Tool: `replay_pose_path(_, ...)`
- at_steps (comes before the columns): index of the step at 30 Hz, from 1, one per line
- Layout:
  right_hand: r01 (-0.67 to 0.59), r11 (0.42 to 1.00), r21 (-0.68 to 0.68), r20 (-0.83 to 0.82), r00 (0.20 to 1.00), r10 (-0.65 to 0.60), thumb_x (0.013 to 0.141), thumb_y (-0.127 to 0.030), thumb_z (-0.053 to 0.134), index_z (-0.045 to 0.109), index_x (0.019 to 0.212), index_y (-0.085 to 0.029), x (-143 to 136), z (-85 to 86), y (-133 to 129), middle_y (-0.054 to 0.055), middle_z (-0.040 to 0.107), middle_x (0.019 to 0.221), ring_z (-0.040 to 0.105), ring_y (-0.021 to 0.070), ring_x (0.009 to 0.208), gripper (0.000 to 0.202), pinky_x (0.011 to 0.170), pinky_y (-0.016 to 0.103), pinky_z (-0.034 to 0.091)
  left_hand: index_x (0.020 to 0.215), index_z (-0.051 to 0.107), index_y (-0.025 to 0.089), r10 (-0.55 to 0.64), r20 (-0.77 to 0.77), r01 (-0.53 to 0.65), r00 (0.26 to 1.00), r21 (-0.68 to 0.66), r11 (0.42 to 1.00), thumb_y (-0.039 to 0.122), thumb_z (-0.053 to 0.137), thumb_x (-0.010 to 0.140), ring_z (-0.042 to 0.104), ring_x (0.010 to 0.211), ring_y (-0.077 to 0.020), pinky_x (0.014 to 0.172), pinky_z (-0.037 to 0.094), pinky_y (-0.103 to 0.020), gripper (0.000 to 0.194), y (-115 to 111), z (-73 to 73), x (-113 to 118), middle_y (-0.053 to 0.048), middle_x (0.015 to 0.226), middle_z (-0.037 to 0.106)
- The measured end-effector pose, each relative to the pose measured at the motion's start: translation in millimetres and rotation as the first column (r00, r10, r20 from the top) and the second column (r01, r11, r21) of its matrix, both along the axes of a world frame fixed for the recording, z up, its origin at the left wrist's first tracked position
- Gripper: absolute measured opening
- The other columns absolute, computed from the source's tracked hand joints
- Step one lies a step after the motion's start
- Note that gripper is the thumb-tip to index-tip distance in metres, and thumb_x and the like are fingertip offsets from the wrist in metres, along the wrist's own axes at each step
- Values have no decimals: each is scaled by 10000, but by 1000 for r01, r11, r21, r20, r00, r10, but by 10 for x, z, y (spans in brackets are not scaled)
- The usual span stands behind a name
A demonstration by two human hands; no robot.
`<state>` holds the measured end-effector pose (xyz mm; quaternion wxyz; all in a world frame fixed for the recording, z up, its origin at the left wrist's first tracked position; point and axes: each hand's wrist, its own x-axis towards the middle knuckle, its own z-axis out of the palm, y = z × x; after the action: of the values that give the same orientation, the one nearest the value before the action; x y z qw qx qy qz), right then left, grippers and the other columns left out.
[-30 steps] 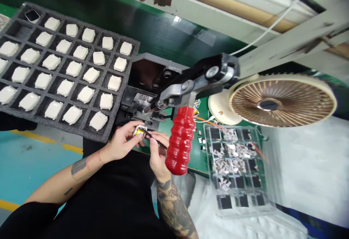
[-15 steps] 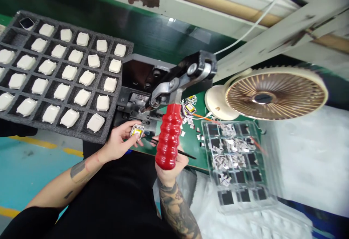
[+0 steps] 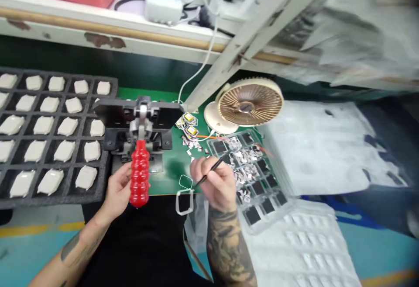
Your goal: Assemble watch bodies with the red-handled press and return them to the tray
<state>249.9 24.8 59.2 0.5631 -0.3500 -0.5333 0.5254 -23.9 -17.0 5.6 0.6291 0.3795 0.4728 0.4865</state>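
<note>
My right hand (image 3: pixel 218 182) is closed round black tweezers (image 3: pixel 209 173), their tips pointing left and down. At the tips hang a thin white square frame (image 3: pixel 184 212) and a thinner loop (image 3: pixel 186 176), over the front edge of the green table (image 3: pixel 170 186). My left hand (image 3: pixel 118 191) sits behind the red grip (image 3: pixel 139 178) of a black toggle press (image 3: pixel 113 140). Its fingers are bent and partly covered by that grip, so what they hold is hidden.
A grey foam tray (image 3: pixel 108 164) of white square cases stands left. Right of the press lie small yellow-and-white parts (image 3: pixel 190 129) and scattered chips. Further right are a clear compartment box (image 3: pixel 248 230), a desk fan (image 3: pixel 250 103) and white plastic sheeting (image 3: pixel 310 147).
The view has swung right. My right hand has come out from behind the red grip, and a white frame now hangs at its tweezers. The watch-shaped part in my left hand is now hidden.
</note>
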Motion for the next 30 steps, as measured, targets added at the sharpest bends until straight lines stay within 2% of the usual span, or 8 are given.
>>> replay_pose_path(3,-6,994,111,350,936,-33,1064,-449,709,700,897,-221,211,251,403,29,730,801,681,191,737,283,731,378,585,1366,696,150,-42,-90,46,995,44,998,425,803,1023,817,803,-214,740,661,-319,453,-23,8,5,-118,1057,835)
replay_pose_path(7,367,816,447,393,738,-548,1093,-328,672,791,1197,-259,3,176,706,69,777,1183,731,219,1114,172,988,419,612,1430,630,176,-49,-231,63,972,53,997,440,773,1045,827,847,-230,785,679,-354,488,-43,-5,11,-113,1110,833)
replay_pose_path(13,75,921,383,717,604,-348,1123,-382,618,748,1331,-249,-189,-372,182,90,753,1160,705,229,1088,278,1000,435,580,1236,621,206,-50,-280,76,959,84,994,434,784,1036,866,918,-280,801,723,-390,345,-63,-5,-32,-121,1180,848)
replay_pose_path(17,-63,961,269,885,409,-221,966,-673,786,575,1581,-235,-97,-414,-141,174,661,1484,608,351,1356,784,1175,562,498,1241,608,229,-148,-335,190,930,98,977,413,766,1045,858,891,-272,773,714,-393,312,-56,30,-46,-125,1255,840)
replay_pose_path(20,47,937,345,833,444,-329,1078,-477,689,612,1518,-257,153,-329,-245,141,686,1449,638,300,1330,498,1151,504,526,1272,671,218,-190,-460,292,868,162,943,402,764,1035,832,863,-266,756,684,-378,314,-27,-3,-39,-88,1082,854)
replay_pose_path(23,229,888,400,824,335,-457,1105,-228,574,714,1334,-240,624,-231,-332,114,747,1261,680,271,1166,269,1029,471,560,1248,752,213,-143,-585,353,799,262,898,377,787,1010,796,785,-230,756,652,-345,291,11,-61,-9,-45,961,840)
replay_pose_path(26,297,899,321,909,171,-381,1052,-110,566,764,1233,-223,1135,-164,-414,114,745,1153,671,276,1081,291,975,462,552,1209,804,223,-59,-630,374,774,381,846,320,817,984,780,779,-206,753,633,-319,245,36,-73,31,-42,1029,850)
replay_pose_path(30,298,937,183,956,168,-240,1009,-118,653,779,1111,-221,1461,-193,-461,86,733,1074,670,253,1003,193,937,413,544,1213,834,244,-18,-613,374,790,458,807,273,830,968,800,815,-222,797,658,-339,247,40,-47,45,-41,1078,860)
